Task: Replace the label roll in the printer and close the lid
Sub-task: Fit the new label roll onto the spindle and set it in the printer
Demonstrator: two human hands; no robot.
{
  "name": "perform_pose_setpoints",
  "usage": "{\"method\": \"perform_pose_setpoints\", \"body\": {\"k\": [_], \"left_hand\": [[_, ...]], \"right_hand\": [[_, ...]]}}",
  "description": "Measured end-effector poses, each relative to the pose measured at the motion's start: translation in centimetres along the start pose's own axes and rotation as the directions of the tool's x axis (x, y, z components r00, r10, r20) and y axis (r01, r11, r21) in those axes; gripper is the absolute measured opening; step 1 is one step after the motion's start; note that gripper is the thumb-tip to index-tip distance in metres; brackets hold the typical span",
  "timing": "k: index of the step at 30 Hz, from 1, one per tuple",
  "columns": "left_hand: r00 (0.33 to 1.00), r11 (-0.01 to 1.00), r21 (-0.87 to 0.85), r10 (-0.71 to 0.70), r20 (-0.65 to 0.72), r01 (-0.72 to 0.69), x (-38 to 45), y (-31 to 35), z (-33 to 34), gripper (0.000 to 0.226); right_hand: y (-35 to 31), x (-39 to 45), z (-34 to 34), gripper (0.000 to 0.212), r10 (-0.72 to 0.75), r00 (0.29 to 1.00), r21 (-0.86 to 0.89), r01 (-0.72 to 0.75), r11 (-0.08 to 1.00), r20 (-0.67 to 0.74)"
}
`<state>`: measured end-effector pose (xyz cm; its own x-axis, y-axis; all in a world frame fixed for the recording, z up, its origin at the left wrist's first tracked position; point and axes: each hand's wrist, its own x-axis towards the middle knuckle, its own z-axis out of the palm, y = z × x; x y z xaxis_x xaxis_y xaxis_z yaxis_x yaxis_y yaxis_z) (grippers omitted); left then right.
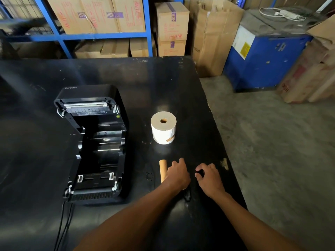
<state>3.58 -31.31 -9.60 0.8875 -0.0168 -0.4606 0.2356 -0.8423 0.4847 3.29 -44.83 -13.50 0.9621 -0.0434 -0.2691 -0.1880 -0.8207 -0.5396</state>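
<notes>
- A label roll (163, 128) is standing on end on the black table (126, 73), well beyond the fingertips of both hands, with a strip of brown tape on its side.
- A bare cardboard core (162, 170) is lying just left of the left hand (178, 175); the left fingers (176, 163) are curling over its near part, though whether they are gripping it or only resting on it is hard to tell.
- The right hand (210, 178) is sitting just beside the left, apart from it, its fingers (199, 168) bent narrow around something small and dark that is too unclear to name.
- The printer (94, 144) is standing well left of both hands with its lid (88, 104) swung up and back; its roll bay is showing no roll inside.
- Cables (62, 225) are running from the printer's near end and getting cut off by the lower edge.
- Nothing is lying between the fingers and the roll.
- Cardboard boxes (172, 20) on blue shelving (59, 37) are standing beyond the table.
</notes>
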Motion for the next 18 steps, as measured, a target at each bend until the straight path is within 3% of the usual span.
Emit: {"method": "perform_pose_setpoints", "body": {"k": [2,5,7,11,14,18], "left_hand": [[0.999,1.0,-0.022,0.016,-0.041,-0.017,0.3,-0.1,-1.6,0.049],[0.977,0.996,-0.042,0.066,-0.201,-0.076,2.0,-0.2,-4.7,0.056],[0.944,0.995,-0.042,0.075,-0.322,-0.093,3.8,-0.2,-6.9,0.056],[0.873,0.999,0.029,0.001,-0.487,0.015,7.6,0.1,-10.5,0.074],[0.908,0.994,0.053,-0.063,-0.415,0.093,10.2,0.0,-12.2,0.1],[0.977,0.986,-0.09,-0.15,-0.153,0.137,12.2,-0.5,-12.8,0.118]], "right_hand": [[-0.5,1.0,-0.8,0.014,0.025,0.998,0.012,-0.026,1.0,0.053],[-2.1,3.1,-1.5,0.021,-0.063,0.998,-0.005,0.063,0.998,-0.002],[-4.2,4.8,-1.5,0.034,-0.141,0.99,0.155,0.138,0.978,0.005],[-8.4,8.5,-0.8,0.062,-0.079,0.977,0.468,-0.025,0.883,0.199],[-9.9,10.4,-0.1,0.071,-0.072,0.959,0.557,-0.096,0.825,0.272],[-10.3,10.9,0.2,0.061,-0.013,0.97,0.673,-0.16,0.722,0.244]]}}
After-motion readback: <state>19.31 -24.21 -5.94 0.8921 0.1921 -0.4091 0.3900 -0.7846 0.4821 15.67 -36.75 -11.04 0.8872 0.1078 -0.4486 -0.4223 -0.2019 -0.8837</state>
